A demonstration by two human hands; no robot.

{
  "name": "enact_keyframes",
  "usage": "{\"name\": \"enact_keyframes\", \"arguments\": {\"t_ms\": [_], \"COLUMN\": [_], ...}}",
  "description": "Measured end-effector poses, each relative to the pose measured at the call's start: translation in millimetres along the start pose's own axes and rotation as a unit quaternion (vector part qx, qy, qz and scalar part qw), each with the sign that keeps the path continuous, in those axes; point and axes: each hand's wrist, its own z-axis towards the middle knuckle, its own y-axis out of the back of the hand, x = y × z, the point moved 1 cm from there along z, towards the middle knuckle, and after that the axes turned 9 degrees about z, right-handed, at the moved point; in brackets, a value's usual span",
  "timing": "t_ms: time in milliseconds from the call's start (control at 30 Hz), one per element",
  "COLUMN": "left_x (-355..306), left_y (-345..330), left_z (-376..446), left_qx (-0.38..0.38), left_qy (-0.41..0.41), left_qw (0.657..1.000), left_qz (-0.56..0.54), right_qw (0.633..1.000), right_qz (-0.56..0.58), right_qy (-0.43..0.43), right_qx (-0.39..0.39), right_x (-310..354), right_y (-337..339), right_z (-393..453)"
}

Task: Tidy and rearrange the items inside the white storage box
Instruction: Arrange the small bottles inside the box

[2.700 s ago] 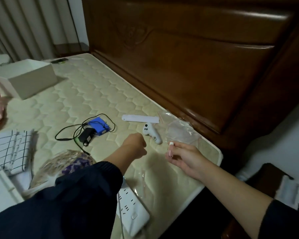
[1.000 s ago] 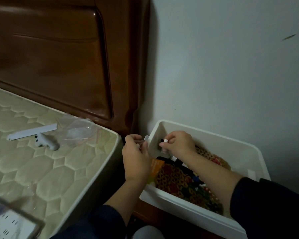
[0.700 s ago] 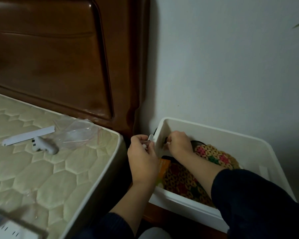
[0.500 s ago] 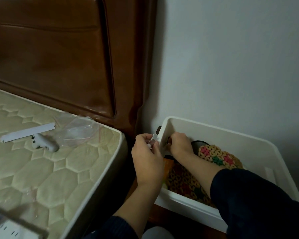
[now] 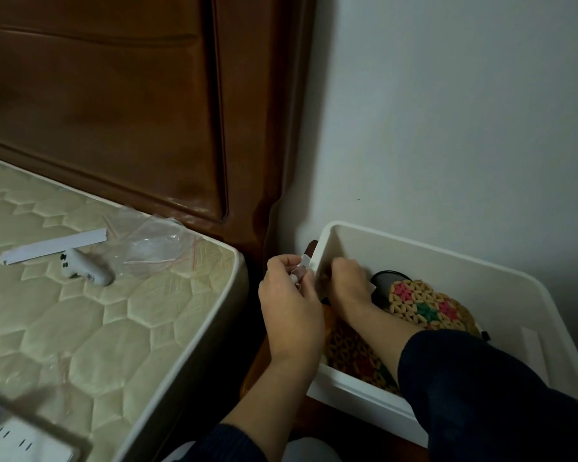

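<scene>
A: Box first. We see the white plastic storage box (image 5: 424, 258) on the floor in the corner, between the pale wall (image 5: 447, 111) and the dark brown wooden headboard (image 5: 114, 95).

B: And our hands are both at its near-left corner. Our left hand (image 5: 292, 306) hovers outside the wall, fingers curled, pinching something small and white with a bit of clear wrapping. We cannot tell what it is.

A: Our right hand (image 5: 349, 288) is inside the box, knuckles up, fingers bent down into the corner. Whether it grasps anything there we cannot tell; the fingertips are hidden.

B: Inside the box we see a round woven mat with pink and green flower patterns (image 5: 424, 305), a black round object (image 5: 386, 281) just behind it, and a darker brown patterned woven mat (image 5: 351, 355) under our forearm. Something orange (image 5: 327, 318) shows between our two wrists.

A: On the cream quilted mattress (image 5: 80, 311) lie a small white handheld controller (image 5: 84, 270), a flat white strip (image 5: 52, 245) touching it, and a crumpled clear zip bag with a red seal line (image 5: 157, 245) just beside both.

B: A white power strip (image 5: 20, 443), blurred, sits at the lower left corner.
</scene>
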Motion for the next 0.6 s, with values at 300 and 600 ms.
{"name": "enact_keyframes", "arguments": {"t_ms": [300, 600], "left_x": [-2, -8], "left_y": [0, 5], "left_z": [0, -5], "left_qx": [0.008, 0.039], "left_qy": [-0.006, -0.021], "left_qw": [1.000, 0.999], "left_qz": [0.004, -0.007], "right_qw": [0.997, 0.912], "right_qz": [0.004, 0.146], "right_qy": [0.054, 0.383], "right_qx": [-0.056, 0.020], "right_x": [1, -2], "right_y": [24, 93], "right_z": [-11, -49]}}
